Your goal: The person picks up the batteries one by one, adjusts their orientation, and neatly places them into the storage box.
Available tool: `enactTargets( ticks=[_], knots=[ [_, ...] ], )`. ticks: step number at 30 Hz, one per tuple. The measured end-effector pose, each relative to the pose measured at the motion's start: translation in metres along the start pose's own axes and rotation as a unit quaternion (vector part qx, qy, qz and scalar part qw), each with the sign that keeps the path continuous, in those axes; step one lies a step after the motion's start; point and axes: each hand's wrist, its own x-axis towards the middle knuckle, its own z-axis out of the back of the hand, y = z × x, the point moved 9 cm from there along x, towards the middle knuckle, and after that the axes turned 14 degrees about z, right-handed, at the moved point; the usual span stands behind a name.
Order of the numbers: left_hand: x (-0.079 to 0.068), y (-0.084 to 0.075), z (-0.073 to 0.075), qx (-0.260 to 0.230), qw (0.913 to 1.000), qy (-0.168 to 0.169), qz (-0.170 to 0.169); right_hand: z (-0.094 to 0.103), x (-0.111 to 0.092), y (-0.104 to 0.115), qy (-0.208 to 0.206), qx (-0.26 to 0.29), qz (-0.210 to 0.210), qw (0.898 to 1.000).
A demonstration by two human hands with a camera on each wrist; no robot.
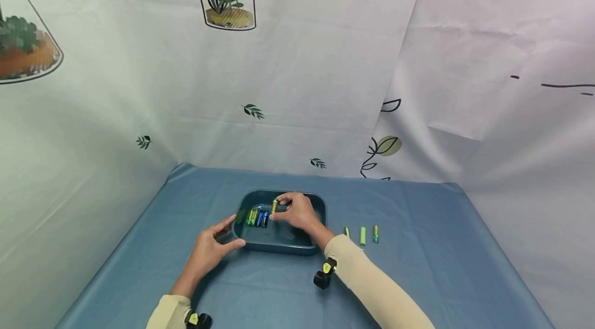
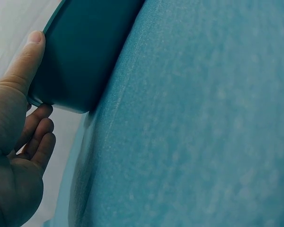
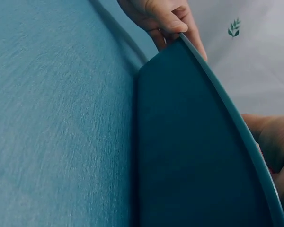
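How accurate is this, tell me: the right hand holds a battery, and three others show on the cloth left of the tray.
Wrong side: in the head view, those three batteries lie right of the tray. The right hand does hold a battery.

Left hand (image 1: pixel 208 250) with fingers (image 2: pixel 43 147) bent, thumb (image 2: pixel 24 66) apart, right hand (image 1: pixel 299 213) farther forward in a pinch

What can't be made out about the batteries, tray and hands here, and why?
- Head: print on the batteries in the tray, too small to read.
- Head: near end of the leftmost battery outside it, behind the right sleeve.
- Left wrist: the rest of the tray, cut off by the top edge.
- Right wrist: the tray's contents, behind its wall; part of the right hand, cut off by the right edge.
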Motion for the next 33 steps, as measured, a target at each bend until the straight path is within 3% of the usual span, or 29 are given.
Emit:
enactTargets(
  ticks=[23, 33],
  knots=[
    [0.000, 0.000, -0.001, -0.003, 1.0000, 0.003, 0.005, -0.023, 0.009, -0.013, 0.039, -0.059, -0.058, 0.996],
    [-0.002, -0.001, 0.000, -0.003, 1.0000, 0.001, -0.002, -0.028, 0.008, -0.016, 0.057, -0.076, -0.058, 0.994]
  ],
)
